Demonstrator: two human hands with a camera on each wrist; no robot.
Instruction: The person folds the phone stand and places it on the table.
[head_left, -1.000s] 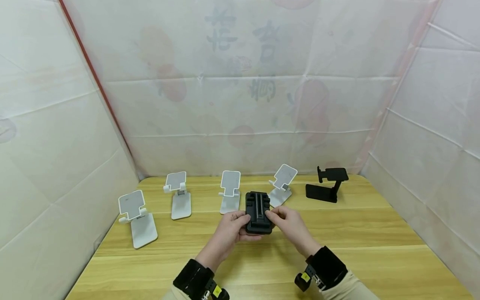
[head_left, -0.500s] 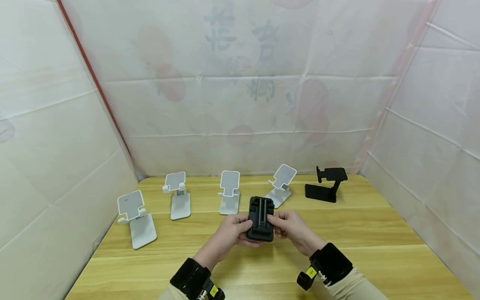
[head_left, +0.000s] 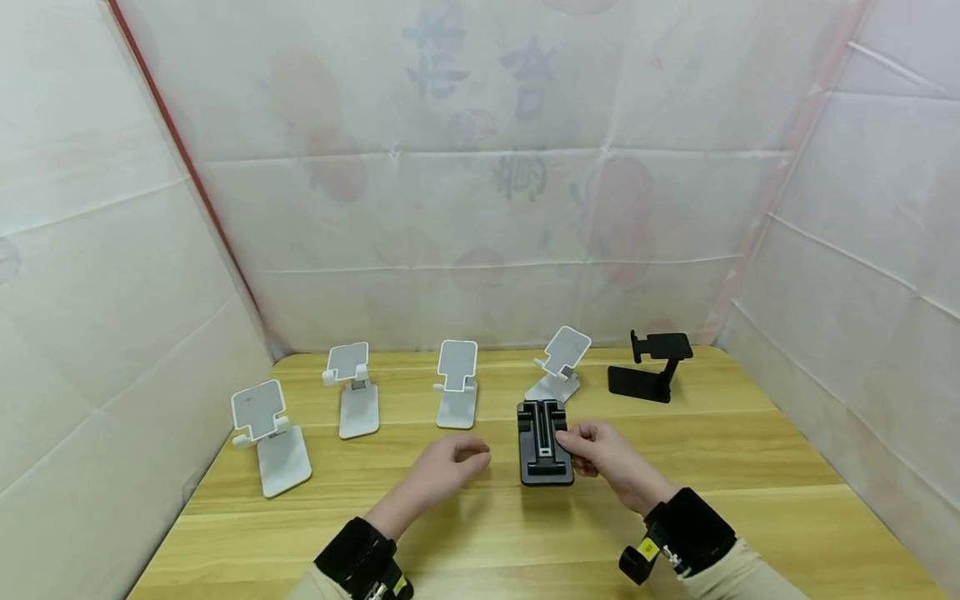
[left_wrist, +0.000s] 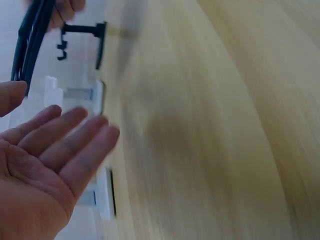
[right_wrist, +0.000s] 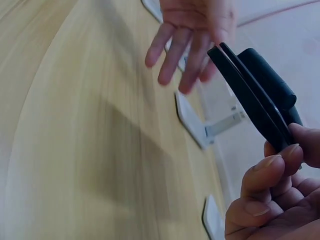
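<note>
While right hand [head_left: 600,450] pinches folded black stand [head_left: 545,442] — left hand [head_left: 450,462] hovers beside, grip relaxed, empty.

Bright, even light; blurred wrist views

A light wooden table [head_left: 750,500] with lengthwise grain fills the near scene. White translucent sheeting [head_left: 480,208], creased in squares, encloses it on the left, far and right; faint red shapes and dark characters show through. A red strip [head_left: 180,158] runs down the left corner.
</note>
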